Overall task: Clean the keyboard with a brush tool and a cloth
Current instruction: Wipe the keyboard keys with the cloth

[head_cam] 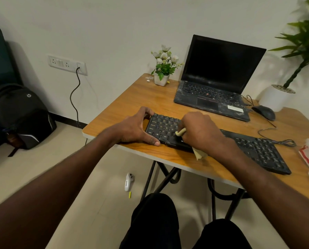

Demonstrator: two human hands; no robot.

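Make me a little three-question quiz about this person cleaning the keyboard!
1. True or false: the laptop screen is dark.
2. What does the right hand hold? A) a mug B) a yellowish cloth C) a phone
3. Fill in: the left hand steadies the keyboard's ____ end.

Key: 1 true; 2 B; 3 left

A black keyboard (240, 146) lies flat and diagonal near the wooden table's front edge. A crumpled pale-yellow cloth (198, 153) rests on its left keys.
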